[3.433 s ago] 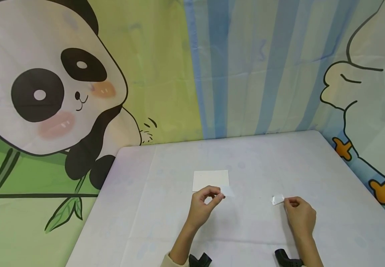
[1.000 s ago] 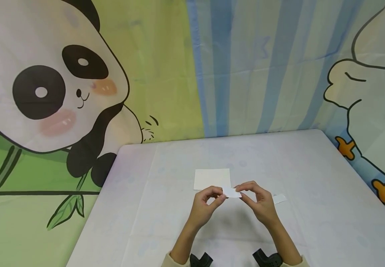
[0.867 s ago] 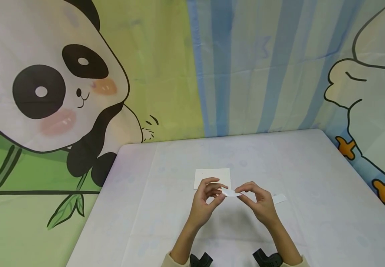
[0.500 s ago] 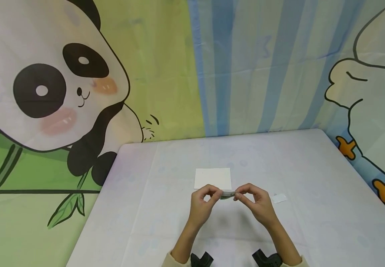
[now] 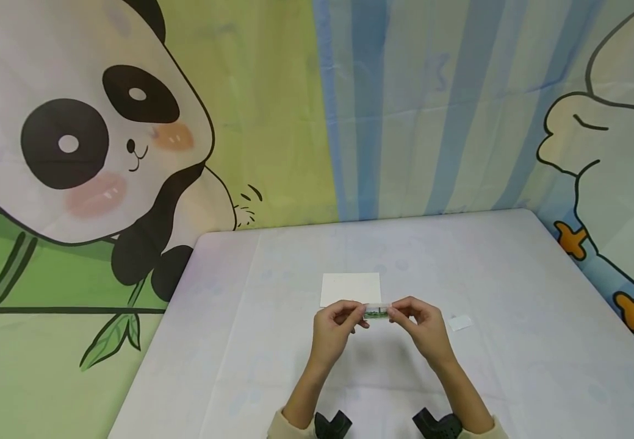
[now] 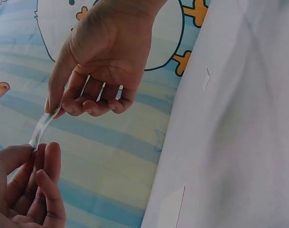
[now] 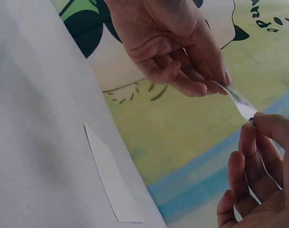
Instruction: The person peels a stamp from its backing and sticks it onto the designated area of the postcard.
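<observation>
In the head view, a small slip (image 5: 376, 311) with a green landscape picture on it is held up between both hands, above the table. My left hand (image 5: 329, 335) pinches its left end between thumb and fingers. The right hand (image 5: 429, 335) pinches the opposite end in the same way. Seen from the left wrist, the slip (image 6: 41, 128) is a thin, glossy, slightly bent strip, with the right hand (image 6: 106, 52) at its upper end. From the right wrist, the slip (image 7: 240, 103) looks slightly twisted and shiny.
A white rectangular card (image 5: 349, 286) lies flat on the table just beyond the left hand. To the right of the right hand lies a small shiny white piece (image 5: 461, 322). The white-covered table (image 5: 273, 274) meets a printed cartoon curtain (image 5: 273, 122) at its back.
The right hand has set the shiny piece down at the right and come left to pinch the slip's free end. The slip has turned from its white side to its picture side.
</observation>
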